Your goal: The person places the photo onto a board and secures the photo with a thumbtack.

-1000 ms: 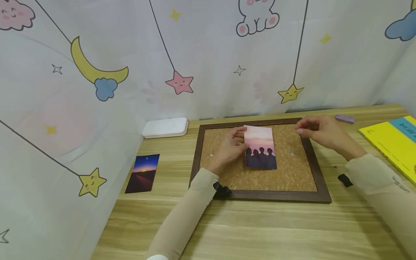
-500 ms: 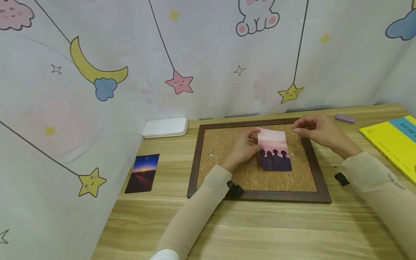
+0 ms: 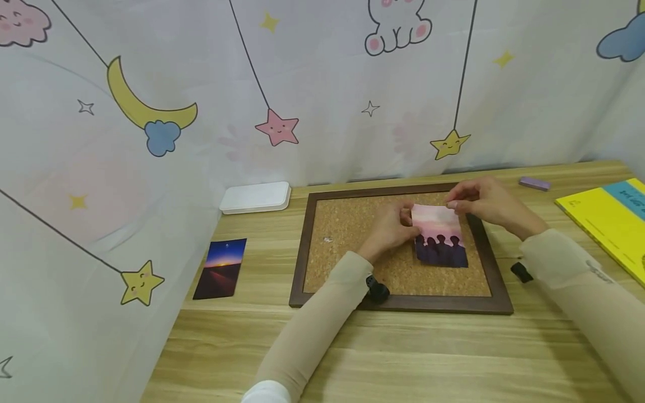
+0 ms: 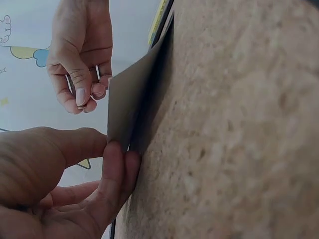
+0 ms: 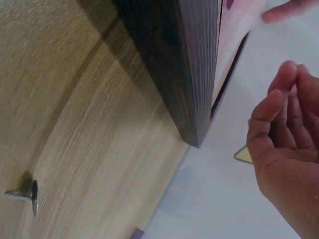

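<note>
My left hand [image 3: 390, 226] pinches the left edge of a photo [image 3: 438, 235] with a pink sky and dark silhouettes of people. The photo is over the right half of a framed cork board [image 3: 347, 268]. In the left wrist view its pale back [image 4: 127, 94] stands at an angle to the cork. My right hand [image 3: 486, 201] is by the photo's top right corner, thumb and fingertips pressed together. Between those fingertips a tiny glint of a thumbtack [image 4: 81, 107] shows, mostly hidden by the fingers.
A second photo [image 3: 221, 268], of a sunset, lies left of the board. Behind it is a white case [image 3: 256, 198]. On the right are a purple block [image 3: 535, 183] and a yellow book [image 3: 610, 224]. A loose thumbtack [image 5: 25, 193] lies on the table beside the frame.
The left hand has carried the photo rightward across the board, covering the silvery spot on the cork's right side. My right hand has shifted slightly left, to the photo's top right corner.
</note>
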Action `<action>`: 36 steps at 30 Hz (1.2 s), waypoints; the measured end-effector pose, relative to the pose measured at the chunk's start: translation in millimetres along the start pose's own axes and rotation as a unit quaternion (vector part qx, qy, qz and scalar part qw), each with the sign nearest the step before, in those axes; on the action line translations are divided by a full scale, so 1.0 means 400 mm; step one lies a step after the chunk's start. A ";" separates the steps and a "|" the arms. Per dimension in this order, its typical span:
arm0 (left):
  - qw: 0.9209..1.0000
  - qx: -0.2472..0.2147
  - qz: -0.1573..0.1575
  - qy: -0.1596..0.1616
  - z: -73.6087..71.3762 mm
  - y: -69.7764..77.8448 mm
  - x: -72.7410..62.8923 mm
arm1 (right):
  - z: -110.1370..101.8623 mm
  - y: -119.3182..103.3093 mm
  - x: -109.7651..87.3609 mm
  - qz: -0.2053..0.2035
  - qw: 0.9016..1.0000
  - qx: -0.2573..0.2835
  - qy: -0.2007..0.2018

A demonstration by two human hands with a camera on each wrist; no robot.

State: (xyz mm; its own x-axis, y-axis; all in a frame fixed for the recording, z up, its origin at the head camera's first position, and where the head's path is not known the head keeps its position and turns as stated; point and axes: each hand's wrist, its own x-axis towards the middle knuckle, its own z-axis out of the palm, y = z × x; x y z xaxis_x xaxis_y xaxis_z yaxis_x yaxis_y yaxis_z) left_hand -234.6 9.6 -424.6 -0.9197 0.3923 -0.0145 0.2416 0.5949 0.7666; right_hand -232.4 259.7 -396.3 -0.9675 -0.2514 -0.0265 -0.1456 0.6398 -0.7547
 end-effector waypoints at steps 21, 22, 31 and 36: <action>0.992 0.099 -0.055 -0.051 0.000 0.030 0.025 | 0.038 0.009 0.070 0.011 0.997 -0.027 -0.069; 0.993 0.087 -0.054 -0.052 0.000 0.026 0.025 | 0.039 0.010 0.073 0.013 0.997 -0.027 -0.070; 0.994 0.079 -0.048 -0.052 -0.002 0.014 0.020 | 0.049 0.025 0.087 0.006 0.997 -0.035 -0.075; 0.994 0.080 -0.053 -0.049 0.002 0.005 0.024 | 0.054 0.026 0.092 0.003 0.996 -0.035 -0.085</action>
State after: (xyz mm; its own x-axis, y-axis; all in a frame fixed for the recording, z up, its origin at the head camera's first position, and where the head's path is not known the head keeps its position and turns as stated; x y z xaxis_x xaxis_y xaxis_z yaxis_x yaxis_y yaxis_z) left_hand -242.7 15.0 -423.7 -0.9102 0.3826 -0.1585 0.1977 0.7376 0.6456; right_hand -265.1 241.5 -419.2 -0.9204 -0.3626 -0.1465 -0.1592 0.6896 -0.7065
